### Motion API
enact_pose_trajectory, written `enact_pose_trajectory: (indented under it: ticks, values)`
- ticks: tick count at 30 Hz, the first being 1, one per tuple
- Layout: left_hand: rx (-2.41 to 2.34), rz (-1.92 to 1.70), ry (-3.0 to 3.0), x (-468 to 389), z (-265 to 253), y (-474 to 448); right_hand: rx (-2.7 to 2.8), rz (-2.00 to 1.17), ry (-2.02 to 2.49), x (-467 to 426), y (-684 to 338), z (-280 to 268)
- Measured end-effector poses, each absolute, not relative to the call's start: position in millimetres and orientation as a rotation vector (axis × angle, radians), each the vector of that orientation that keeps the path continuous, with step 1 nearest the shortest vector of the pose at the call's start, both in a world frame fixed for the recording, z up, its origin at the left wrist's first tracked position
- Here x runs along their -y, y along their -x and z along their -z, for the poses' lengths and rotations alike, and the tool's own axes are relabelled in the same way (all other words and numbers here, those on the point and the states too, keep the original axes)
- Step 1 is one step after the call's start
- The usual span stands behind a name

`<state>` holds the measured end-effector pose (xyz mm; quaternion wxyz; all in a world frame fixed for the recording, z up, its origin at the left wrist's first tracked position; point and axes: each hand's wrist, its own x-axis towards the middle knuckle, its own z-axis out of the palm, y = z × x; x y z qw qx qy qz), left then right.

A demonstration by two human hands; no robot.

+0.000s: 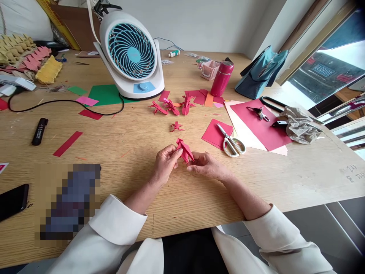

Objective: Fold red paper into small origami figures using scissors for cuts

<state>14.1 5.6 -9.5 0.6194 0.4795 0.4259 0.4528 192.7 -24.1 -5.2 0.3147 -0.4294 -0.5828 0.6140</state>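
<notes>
Between my hands is a folded red paper figure (pixel 185 150) with pointed flaps. My left hand (pixel 167 161) pinches its left side, thumb on top. From the right, the closed fingers of my right hand (pixel 205 166) grip its lower right edge. Just beyond lies a small red folded paper figure (pixel 176 126) with thin limbs. Farther back sits a row of larger red folded figures (pixel 172 107). To the right, scissors with cream handles (pixel 233 142) rest partly on red square paper sheets (pixel 214 133).
A white and blue fan (pixel 132 53) stands at the back. A pink-red bottle (pixel 222 79) and a teal bag (pixel 261 72) are behind right. Large paper sheets (pixel 258 121) lie at right. A black marker (pixel 40 131), a cable (pixel 57 107) and a phone (pixel 13 201) lie left.
</notes>
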Motion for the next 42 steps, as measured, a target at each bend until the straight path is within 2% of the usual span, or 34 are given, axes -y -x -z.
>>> enact_pose_trajectory:
  ticks: [11, 23, 34, 42]
  values:
    - [-0.944, -1.022, -1.229, -7, 19, -11, 1.548, -1.528, 1.174, 24, -193, 9]
    - [-0.962, -1.064, -1.088, -9, 13, -12, 1.491, -1.488, 1.206, 24, -194, 9]
    - [-1.005, -1.048, -1.350, -9, 26, -8, 1.484, -1.469, 1.273, 25, -190, 8]
    - [-1.041, -1.051, -1.429, -6, 24, -10, 1.625, -1.398, 1.164, 25, -191, 6]
